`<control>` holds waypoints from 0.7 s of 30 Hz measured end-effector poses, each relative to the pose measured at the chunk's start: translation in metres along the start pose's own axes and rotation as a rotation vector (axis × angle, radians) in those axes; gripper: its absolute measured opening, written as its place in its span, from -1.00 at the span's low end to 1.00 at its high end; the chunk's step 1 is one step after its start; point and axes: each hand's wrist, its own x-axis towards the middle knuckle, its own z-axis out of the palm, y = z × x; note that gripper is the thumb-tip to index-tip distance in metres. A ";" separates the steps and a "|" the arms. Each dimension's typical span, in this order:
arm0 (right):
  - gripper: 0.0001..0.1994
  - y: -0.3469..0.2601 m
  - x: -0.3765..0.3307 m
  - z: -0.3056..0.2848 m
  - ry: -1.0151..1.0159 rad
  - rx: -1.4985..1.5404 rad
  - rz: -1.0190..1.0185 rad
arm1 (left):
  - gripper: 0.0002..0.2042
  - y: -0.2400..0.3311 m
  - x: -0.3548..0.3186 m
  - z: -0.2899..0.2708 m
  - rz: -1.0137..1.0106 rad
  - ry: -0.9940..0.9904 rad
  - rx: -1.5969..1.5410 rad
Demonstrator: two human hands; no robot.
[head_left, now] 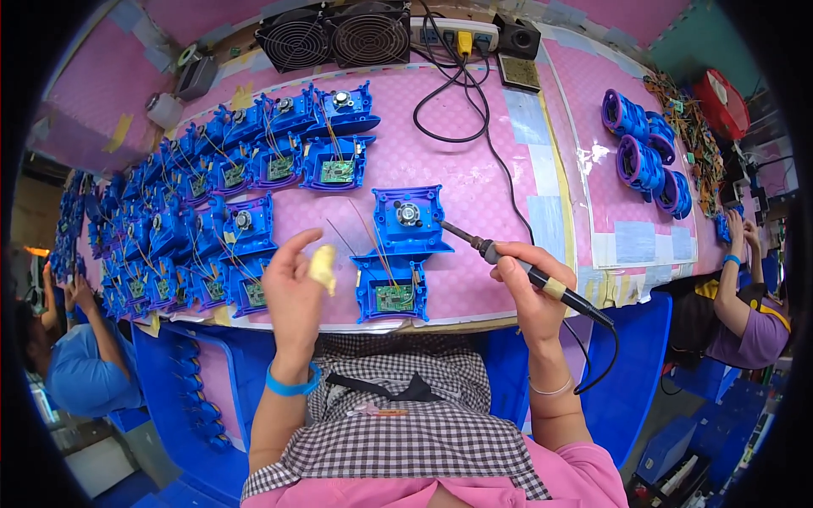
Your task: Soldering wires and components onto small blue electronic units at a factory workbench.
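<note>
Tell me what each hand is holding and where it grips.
The right hand grips a black pen-shaped soldering iron around its handle, near the yellow band. The left hand, with a yellow-taped fingertip, pinches a thin wire; the contact point is too small to tell.

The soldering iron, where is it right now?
In the head view the soldering iron is right of centre, held in the right hand, its tip beside the open blue plastic housing on the pink mat.

I see my right hand (pixel 529 284) gripping a soldering iron (pixel 508 262), its tip touching the open blue housing (pixel 406 222) just beyond my fingers (pixel 506 269). My left hand (pixel 292 288) is raised beside it, a yellow-wrapped finger (pixel 323 266) near the green circuit board (pixel 394 295) on the pink table (pixel 474 186).
</note>
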 end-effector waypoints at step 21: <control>-0.84 0.002 -0.005 0.004 -0.010 -0.021 0.011 | -0.87 0.021 0.014 0.064 0.599 -0.304 0.614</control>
